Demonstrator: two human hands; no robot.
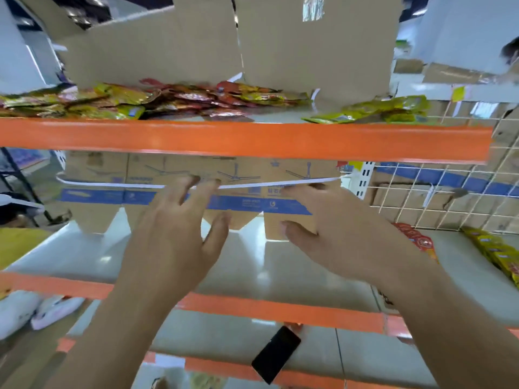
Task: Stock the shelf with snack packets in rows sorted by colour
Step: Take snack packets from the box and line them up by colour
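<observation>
Fingers [207,192] spread loose, grasping nothing: left hand [179,237] and right hand [339,228] reach below the orange shelf beam [252,138]; snack packets [182,99] lie heaped above it.

Room around the open left hand [174,228] and right hand [345,231]: just above the fingers the orange metal shelf beam [252,138] caps the gap. Past the fingertips the brown cardboard sheet with a blue band [112,164] closes the back. Under both palms, and out left of the left hand, the pale glossy shelf board [84,256] is bare. Right of the right hand lie a red snack packet [415,237] and a row of yellow snack packets [494,251], with a white wire grid panel [449,203] behind them.
</observation>
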